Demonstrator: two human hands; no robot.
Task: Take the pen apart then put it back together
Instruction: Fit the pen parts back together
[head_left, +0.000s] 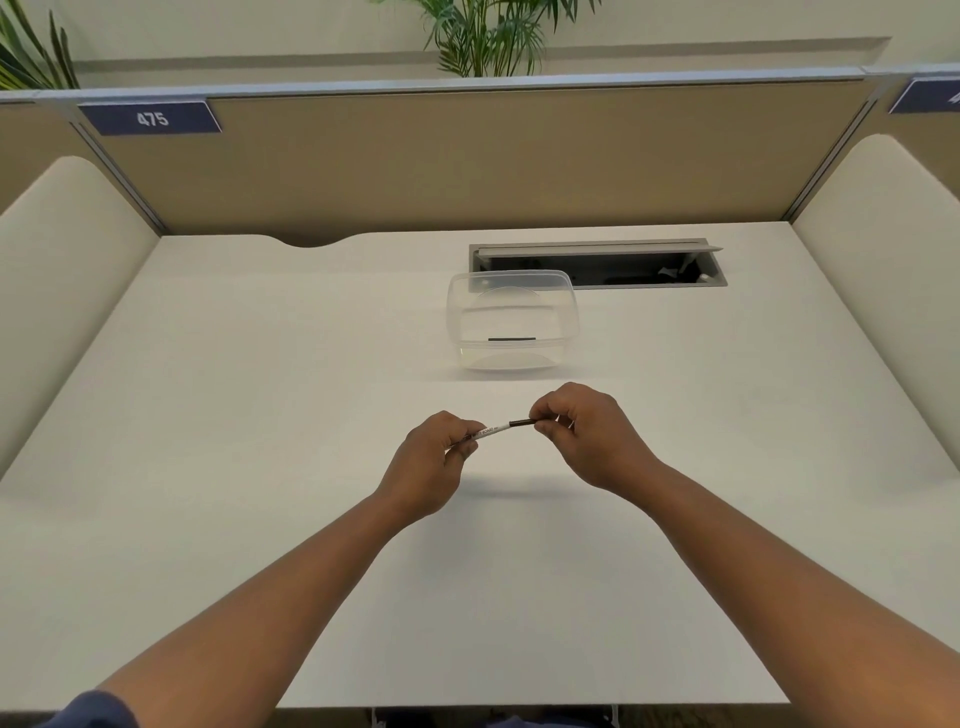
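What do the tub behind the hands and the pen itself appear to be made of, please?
The tub looks like clear, glossy plastic: the desk shows through its walls. The pen seems smooth white plastic with printed lettering and a dark end, though it is small.

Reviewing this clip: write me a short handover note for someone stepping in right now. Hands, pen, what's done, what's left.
Left hand: shut on the white barrel end of the pen.
Right hand: fingers pinch the pen's dark end.
Pen: held level between both hands above the desk, in front of the clear tub. The tub holds one dark strip; I cannot tell what it is.
Done: unclear; the pen looks in one piece.
Left: pull it apart, then rejoin it.
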